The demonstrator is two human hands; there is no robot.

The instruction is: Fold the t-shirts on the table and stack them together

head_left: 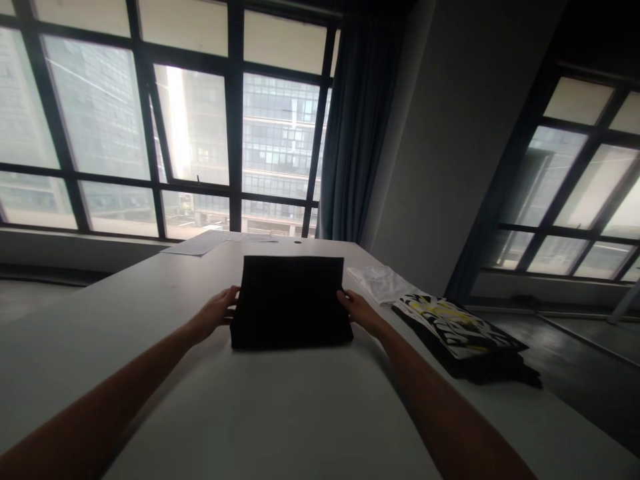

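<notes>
A folded black garment (291, 301) lies flat on the white table (240, 407), a neat rectangle in front of me. My left hand (216, 311) rests against its left edge, fingers touching the fabric. At the right edge sits my right hand (359, 310), its fingers on the cloth too. Both arms reach forward over the tabletop. Whether either hand grips the fabric or only presses on it cannot be told.
To the right lie a folded white garment (381, 281) and a stack of dark folded clothes topped by a black, white and yellow print (457, 325) near the table's right edge. Papers (200, 243) lie at the far end. Large windows and a blue curtain (353, 127) stand behind.
</notes>
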